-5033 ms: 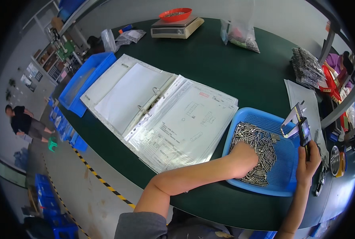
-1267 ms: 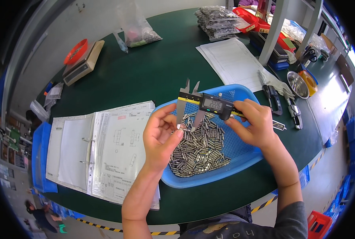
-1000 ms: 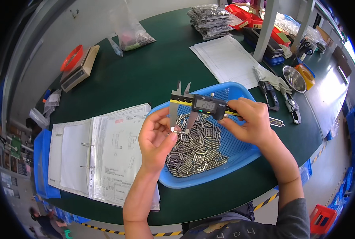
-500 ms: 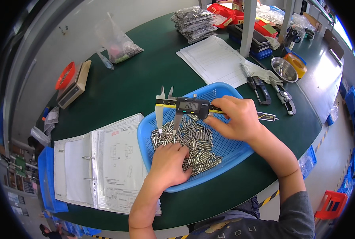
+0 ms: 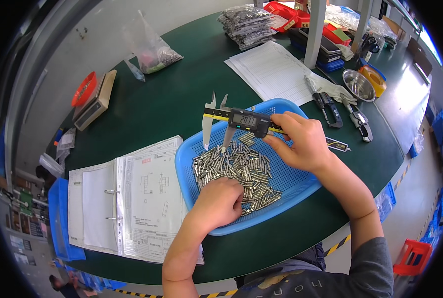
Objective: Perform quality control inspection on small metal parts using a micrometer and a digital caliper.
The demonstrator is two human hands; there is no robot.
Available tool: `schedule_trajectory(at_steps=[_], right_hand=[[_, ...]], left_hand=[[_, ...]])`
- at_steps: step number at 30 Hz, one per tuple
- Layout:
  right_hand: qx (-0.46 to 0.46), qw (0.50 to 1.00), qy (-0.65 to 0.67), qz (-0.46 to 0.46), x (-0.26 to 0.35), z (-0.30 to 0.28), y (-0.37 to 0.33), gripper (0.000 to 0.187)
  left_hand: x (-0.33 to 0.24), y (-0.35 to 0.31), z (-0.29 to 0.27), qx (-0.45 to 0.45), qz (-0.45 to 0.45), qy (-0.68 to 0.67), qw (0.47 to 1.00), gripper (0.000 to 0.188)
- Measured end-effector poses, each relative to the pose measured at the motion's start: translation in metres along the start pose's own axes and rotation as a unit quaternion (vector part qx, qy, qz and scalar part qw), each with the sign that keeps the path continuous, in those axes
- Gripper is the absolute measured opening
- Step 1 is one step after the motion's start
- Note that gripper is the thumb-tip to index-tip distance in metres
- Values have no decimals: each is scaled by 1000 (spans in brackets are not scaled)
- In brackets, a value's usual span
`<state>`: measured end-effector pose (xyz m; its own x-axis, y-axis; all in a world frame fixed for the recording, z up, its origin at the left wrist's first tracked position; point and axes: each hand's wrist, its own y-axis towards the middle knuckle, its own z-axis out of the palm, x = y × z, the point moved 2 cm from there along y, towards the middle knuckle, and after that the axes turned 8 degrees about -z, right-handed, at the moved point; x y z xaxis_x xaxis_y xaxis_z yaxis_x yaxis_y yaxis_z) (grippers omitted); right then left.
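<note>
My right hand (image 5: 303, 141) is closed around the beam of a digital caliper (image 5: 246, 119), holding it level above a blue perforated plastic basket (image 5: 301, 185). Its jaws stand apart and point down over the pile, with no part visible between them. Many small, shiny, grooved metal pins (image 5: 255, 169) lie heaped in the basket, mostly toward its left side. At the pile's near edge rests my left hand (image 5: 218, 199), fingers curled in among the pins. Its fingertips are hidden, so what it pinches, if anything, does not show.
An open ring binder with drawings (image 5: 152, 191) lies left of the basket. Beyond are paper sheets (image 5: 268, 69), two micrometers (image 5: 328, 110) and a metal bowl (image 5: 358, 85). A scale (image 5: 96, 102) with a red dish and a clear bag (image 5: 157, 55) stand at the far left.
The caliper jaws have opened slightly wider and no longer reach down to my left hand. My left hand has drawn its fingers in, curling them more tightly at the pile. The view has shifted a little.
</note>
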<state>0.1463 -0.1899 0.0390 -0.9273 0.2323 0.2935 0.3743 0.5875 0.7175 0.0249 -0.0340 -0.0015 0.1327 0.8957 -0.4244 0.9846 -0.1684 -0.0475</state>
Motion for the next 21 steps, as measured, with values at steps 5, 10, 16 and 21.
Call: schedule_trajectory(at_steps=[5,10,16,21], right_hand=[[-10,1000,4,-2,-3,1,-1,26],[-17,1000,15,4,-2,1,0,26],[-13,1000,17,-14,0,-1,0,26],[2,999,11,-53,0,0,-1,29]], left_hand=[[-2,4,-13,-76,-57,-185,978,6],[16,5,-16,-245,-56,-337,907,12],[23,0,-20,-314,-67,-531,784,16],[24,-1,-21,-324,-44,-551,768,23]])
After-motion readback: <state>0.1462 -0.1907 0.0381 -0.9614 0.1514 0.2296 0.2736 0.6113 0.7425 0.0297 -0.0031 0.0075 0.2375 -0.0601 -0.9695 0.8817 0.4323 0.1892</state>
